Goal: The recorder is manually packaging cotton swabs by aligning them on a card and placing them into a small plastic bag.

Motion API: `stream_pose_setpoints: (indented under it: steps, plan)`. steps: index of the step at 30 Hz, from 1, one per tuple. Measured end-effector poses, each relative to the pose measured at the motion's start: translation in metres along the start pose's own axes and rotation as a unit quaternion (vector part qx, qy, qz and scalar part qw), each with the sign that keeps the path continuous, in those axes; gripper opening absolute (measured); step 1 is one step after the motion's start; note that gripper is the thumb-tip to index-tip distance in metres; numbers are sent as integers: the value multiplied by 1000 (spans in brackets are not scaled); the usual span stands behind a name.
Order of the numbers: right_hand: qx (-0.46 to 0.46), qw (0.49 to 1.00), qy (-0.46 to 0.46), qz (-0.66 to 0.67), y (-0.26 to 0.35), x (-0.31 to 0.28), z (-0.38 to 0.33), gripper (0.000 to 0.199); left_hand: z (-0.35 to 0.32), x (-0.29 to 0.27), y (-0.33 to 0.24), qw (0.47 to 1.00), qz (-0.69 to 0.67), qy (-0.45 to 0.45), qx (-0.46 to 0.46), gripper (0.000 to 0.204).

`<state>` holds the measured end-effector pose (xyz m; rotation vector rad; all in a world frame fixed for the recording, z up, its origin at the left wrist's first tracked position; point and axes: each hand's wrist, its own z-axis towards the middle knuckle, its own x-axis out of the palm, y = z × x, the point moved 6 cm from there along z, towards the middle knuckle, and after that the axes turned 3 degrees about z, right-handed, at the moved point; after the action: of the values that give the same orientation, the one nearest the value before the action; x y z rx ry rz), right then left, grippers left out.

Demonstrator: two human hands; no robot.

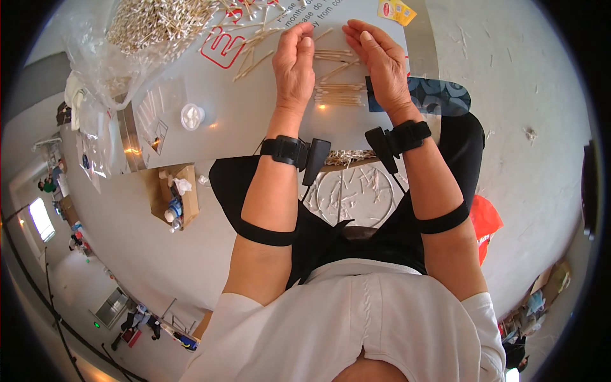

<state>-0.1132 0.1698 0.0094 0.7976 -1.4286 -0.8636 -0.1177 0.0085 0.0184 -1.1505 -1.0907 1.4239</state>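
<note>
we have our left hand (294, 67) and right hand (386, 67) unclenched, palms facing, over the grey table (245, 121); loose cotton swabs (333, 56) lie between them, a neat row of swabs (338, 97) nearer us. we cannot tell whether either hand touches any.

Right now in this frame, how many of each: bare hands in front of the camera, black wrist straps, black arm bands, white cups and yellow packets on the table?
Bare hands (left hand, right hand): 2
Black wrist straps: 2
Black arm bands: 2
White cup: 1
Yellow packet: 1
Total: 8
</note>
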Motion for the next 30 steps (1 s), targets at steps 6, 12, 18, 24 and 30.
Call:
stream_pose_setpoints:
  steps: [6,12,18,24,30]
  plan:
    - [-1,998,-56,13,3,-10,-2,32,-3,19,-34,908,354,38,222,36]
    - [-14,993,-113,-23,13,-21,-20,26,-27,21,-34,894,399,66,191,15]
    - [-47,991,-123,-14,13,-22,-34,22,-32,15,-29,900,381,57,203,22]
    - [-75,968,-171,-170,19,-20,-55,14,0,12,-33,902,384,9,198,32]
    - [-82,857,-51,-506,40,-9,-32,9,10,10,-30,894,411,76,162,18]
